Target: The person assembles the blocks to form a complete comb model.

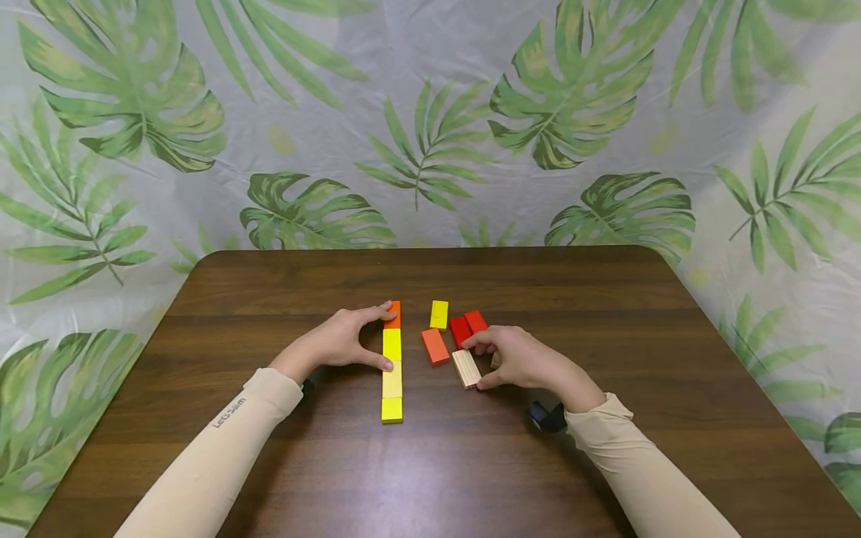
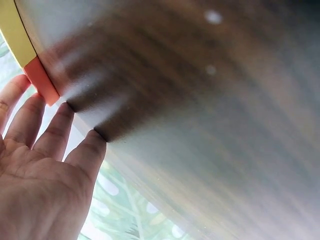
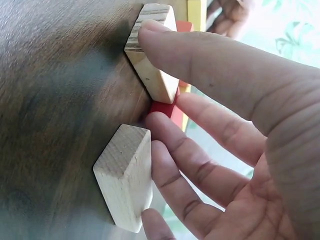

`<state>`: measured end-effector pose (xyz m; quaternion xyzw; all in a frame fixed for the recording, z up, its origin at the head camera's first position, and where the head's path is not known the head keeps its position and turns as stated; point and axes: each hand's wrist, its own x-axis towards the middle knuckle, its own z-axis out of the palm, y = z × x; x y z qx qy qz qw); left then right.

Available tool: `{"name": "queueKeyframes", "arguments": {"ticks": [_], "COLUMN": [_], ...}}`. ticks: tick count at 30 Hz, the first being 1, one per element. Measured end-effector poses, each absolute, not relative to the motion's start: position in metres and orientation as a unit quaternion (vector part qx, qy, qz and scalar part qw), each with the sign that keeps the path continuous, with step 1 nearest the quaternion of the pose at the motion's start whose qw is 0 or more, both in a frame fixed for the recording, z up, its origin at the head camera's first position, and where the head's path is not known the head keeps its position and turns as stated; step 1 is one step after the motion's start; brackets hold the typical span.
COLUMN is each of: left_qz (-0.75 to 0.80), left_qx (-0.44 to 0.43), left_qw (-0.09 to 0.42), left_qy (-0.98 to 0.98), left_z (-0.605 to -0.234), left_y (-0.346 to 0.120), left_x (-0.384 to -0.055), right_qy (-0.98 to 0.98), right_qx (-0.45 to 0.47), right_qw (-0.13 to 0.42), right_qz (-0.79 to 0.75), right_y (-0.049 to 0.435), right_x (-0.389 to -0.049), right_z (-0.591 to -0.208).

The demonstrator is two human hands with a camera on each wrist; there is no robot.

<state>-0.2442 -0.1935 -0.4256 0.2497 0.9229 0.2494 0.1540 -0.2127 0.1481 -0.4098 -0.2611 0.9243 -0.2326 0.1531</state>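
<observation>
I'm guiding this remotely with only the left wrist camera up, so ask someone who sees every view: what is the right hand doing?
Observer: The right hand has its thumb and index finger at opposite ends of a striped wooden block.
Operator: How many more blocks are lined up with the orange block?
Observer: The head view shows three: a yellow block, a pale block, then another yellow block at the near end.
Operator: Anything else close to that right hand?
Observer: Yes, the right wrist view shows a plain wooden block lying beside its other fingers.
</observation>
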Motion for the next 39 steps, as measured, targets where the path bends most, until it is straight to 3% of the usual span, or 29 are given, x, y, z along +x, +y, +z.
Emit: {"name": "queueKeyframes", "arguments": {"ticks": [39], "left_qz": [0.251], "left_qx": [0.252], "left_qw": [0.157], "left_qy": [0.921], "left_z": [-0.426], "left_y": [-0.194], "left_x": [-0.244], "right_qy": [0.921], "right_qx": [-0.267], "right_qw": [0.145], "right_qz": [-0.242], "right_y": [0.142], "right_x": [-0.199], "right_z": [-0.408]}}
